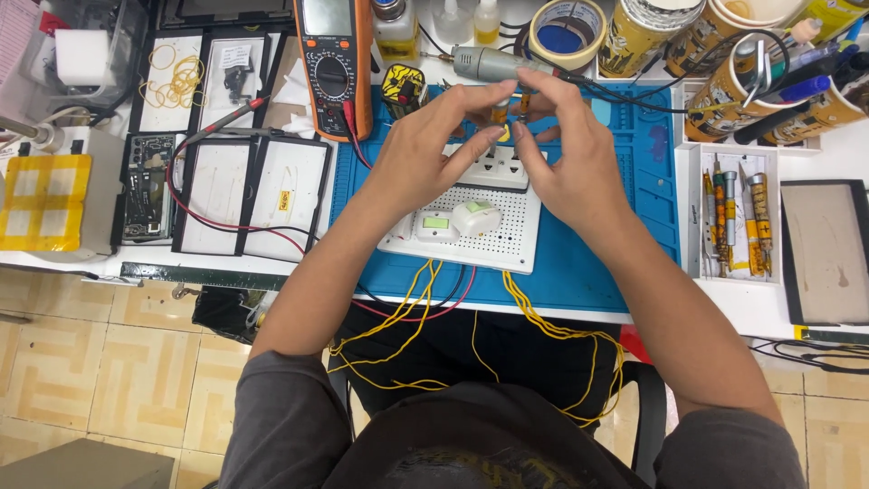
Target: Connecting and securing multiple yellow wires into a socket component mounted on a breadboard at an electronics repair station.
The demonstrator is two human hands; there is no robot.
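My left hand (434,140) and my right hand (566,154) meet above the blue work mat (634,190), fingertips pinching a small yellow-and-dark part (511,113) between them. Just below the fingers sits a white socket block (493,167) on a white perforated board (507,240). A white rounded plug piece (475,217) and a green-windowed switch (436,225) lie on that board. Yellow wires (543,326) hang from the board over the table's edge. What the part is exactly stays hidden by my fingers.
An orange multimeter (333,63) with red leads stands at the back left. A grey rotary tool (493,63), tape roll (566,32) and yellow cans (643,32) line the back. A white tray of screwdrivers (733,222) is at the right, flat white panels (272,190) at the left.
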